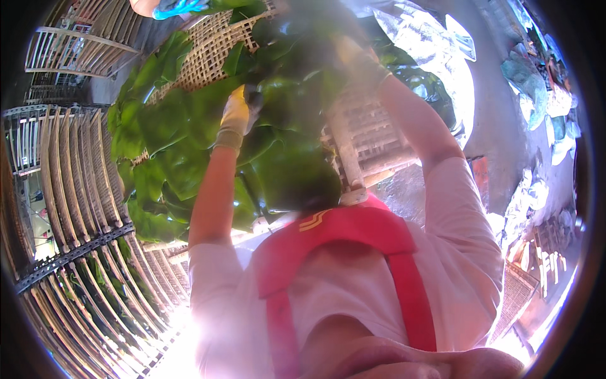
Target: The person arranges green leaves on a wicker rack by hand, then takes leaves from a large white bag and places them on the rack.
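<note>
Glossy, dark green leaf-like sheets (170, 126) lie overlapping on a woven lattice tray (214, 44) in front of me. My left hand (240, 112), in a pale glove with yellow on it, is closed at the edge of a large green sheet (293, 117) in the middle. That sheet is smeared by motion and hangs down close to my body. My right hand (363, 62), also in a light glove, reaches farther out on the right side of the same green mass. Motion blur hides its fingers, and I cannot tell its grip.
Slatted wooden racks (76, 170) stand at the left, with woven trays in them. A clear plastic sheet (429, 44) lies at the upper right. Crumpled plastic bags (530, 82) are along the far right. At the top edge, another person's blue-gloved hand (180, 7) shows.
</note>
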`<state>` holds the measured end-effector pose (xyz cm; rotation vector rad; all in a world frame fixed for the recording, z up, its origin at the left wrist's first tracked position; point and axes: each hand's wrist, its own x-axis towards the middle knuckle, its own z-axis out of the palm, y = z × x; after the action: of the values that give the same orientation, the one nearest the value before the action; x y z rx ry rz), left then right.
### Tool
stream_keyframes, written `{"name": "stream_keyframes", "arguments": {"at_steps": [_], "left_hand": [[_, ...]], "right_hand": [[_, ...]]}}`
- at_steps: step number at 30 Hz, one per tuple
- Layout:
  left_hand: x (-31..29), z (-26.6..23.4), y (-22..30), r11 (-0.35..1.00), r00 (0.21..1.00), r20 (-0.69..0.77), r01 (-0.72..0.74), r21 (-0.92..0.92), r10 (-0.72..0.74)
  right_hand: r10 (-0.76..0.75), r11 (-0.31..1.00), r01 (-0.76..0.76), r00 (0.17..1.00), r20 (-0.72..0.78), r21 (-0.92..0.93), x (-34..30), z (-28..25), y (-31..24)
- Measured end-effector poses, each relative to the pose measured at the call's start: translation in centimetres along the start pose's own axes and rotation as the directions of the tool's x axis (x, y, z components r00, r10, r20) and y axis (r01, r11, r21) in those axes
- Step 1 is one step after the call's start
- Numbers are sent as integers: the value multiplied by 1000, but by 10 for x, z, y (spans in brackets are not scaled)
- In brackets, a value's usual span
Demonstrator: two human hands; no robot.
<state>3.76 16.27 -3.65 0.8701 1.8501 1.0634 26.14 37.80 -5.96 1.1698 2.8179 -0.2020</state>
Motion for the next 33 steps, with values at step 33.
{"name": "stream_keyframes", "arguments": {"at_steps": [33], "left_hand": [[-39, 23, 22, 436, 742, 159, -537, 722, 651]], "right_hand": [[-175, 967, 247, 821, -543, 62, 38, -118, 17]]}}
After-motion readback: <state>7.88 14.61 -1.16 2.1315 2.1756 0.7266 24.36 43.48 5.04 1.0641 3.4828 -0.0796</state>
